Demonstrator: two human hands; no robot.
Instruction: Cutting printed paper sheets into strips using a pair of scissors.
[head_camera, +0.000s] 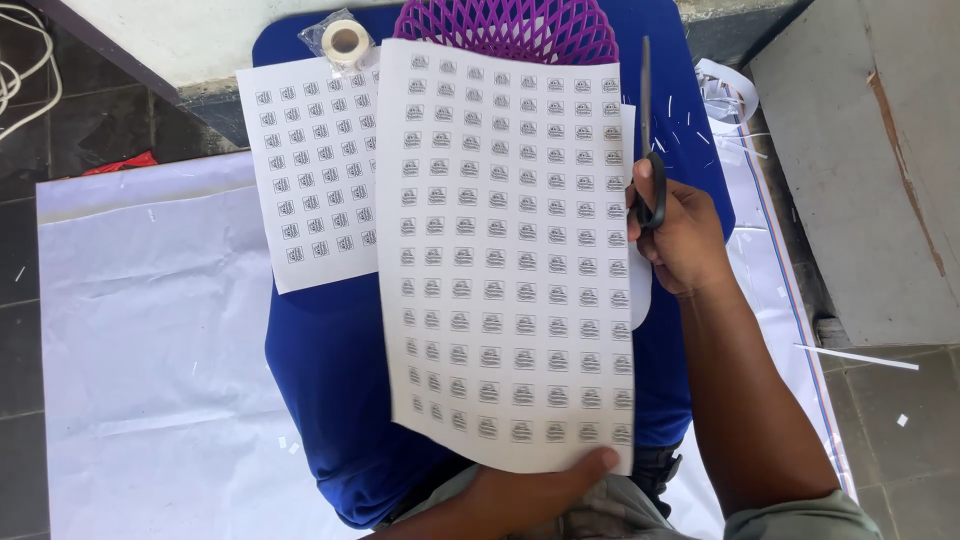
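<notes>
My left hand (540, 490) pinches the near edge of a white sheet (505, 255) printed with a grid of small square labels, thumb on top. It holds the sheet up over a blue table (320, 350). My right hand (680, 235) grips black scissors (647, 140), blades closed and pointing away along the sheet's right edge. A second printed sheet (315, 165) lies flat on the blue table to the left, partly under the held one.
A purple plastic mesh basket (510, 25) stands at the table's far end, with a roll of clear tape (345, 42) to its left. White paper sheeting (150, 330) covers the floor. Paper offcuts (730, 95) lie at the right, near a grey slab (870, 170).
</notes>
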